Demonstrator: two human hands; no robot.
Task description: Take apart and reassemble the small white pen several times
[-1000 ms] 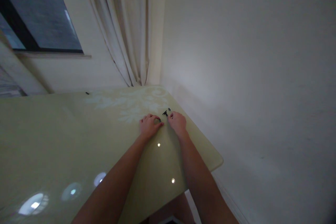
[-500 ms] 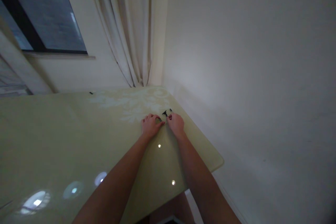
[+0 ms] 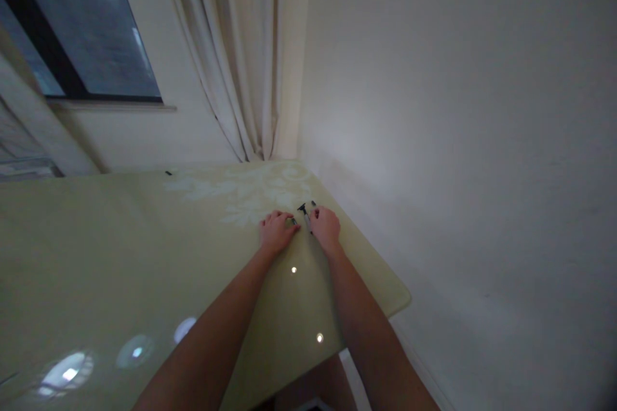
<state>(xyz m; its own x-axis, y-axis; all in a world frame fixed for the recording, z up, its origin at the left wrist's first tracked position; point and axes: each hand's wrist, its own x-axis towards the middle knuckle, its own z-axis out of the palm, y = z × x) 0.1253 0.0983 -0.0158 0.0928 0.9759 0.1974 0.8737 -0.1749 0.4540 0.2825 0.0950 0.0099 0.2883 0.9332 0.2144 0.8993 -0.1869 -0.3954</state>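
A small razor-shaped tool (image 3: 303,209), with a dark crosswise head and a thin handle, lies on the glossy table (image 3: 193,270) between my hands. My left hand (image 3: 276,231) rests on the tabletop with its thumb and fingers pinched on a small dark piece (image 3: 294,221), too small to name. Just right of the tool's handle, my right hand (image 3: 326,228) has its fingers curled together; whether they hold anything is hidden. Beyond those fingertips lies another small dark piece (image 3: 313,203).
A short dark object (image 3: 168,173) lies by the far table edge. The white wall (image 3: 434,141) runs along the table's right side. Cream curtains (image 3: 241,64) hang behind the far corner, beside a window (image 3: 96,26). Lamp reflections show on the tabletop.
My right hand has shifted slightly right, off the razor-shaped tool, so more of its handle shows. My left hand stays almost where it was.
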